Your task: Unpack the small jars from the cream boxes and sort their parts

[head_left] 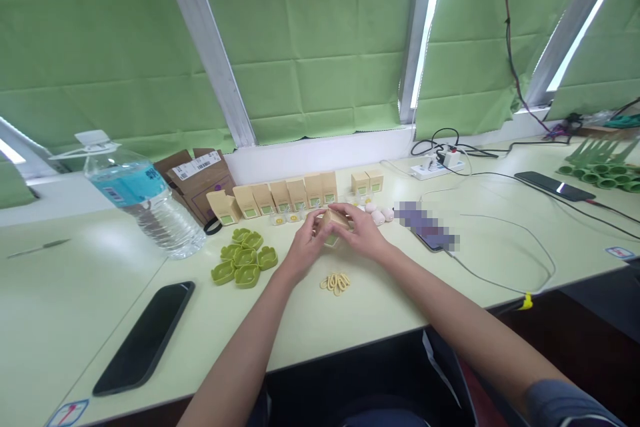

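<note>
Between my two hands is a small kraft-paper box (334,219) with a green patch low on its front. My left hand (306,245) grips its left side, and my right hand (361,230) curls round its right side and top. Some of the box is hidden by my fingers. Just in front of it on the table lies a small pile of tan loops (336,283), like rubber bands. Several green cup-like pieces (245,257) sit to the left of my left hand. Pale pinkish round pieces (379,215) lie close to my right hand.
A row of similar kraft boxes (281,196) stands behind my hands, with two more boxes (367,182) farther right. Left are a water bottle (145,197), a cardboard carton (197,183) and a black phone (145,339). Right are a power strip (435,167), cables and another phone (555,186).
</note>
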`<action>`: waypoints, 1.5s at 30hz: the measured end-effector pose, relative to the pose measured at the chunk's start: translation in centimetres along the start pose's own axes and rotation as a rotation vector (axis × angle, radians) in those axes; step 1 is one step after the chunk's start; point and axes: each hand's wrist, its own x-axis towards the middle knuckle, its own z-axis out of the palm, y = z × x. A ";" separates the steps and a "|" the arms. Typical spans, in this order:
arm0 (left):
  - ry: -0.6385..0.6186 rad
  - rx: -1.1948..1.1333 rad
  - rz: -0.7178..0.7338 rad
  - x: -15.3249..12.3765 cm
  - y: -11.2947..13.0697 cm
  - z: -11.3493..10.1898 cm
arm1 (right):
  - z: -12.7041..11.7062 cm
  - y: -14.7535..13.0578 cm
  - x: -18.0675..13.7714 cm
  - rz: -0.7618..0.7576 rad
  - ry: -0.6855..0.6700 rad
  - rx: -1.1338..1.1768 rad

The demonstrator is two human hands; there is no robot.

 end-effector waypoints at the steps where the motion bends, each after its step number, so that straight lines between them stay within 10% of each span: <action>1: -0.005 0.015 0.006 -0.1 0.1 0.1 | 0.0 0.1 0.0 0.015 0.009 0.006; 45: 0.111 -0.486 -0.106 1.0 -1.3 -0.1 | -0.4 -0.1 0.1 0.123 -0.151 0.101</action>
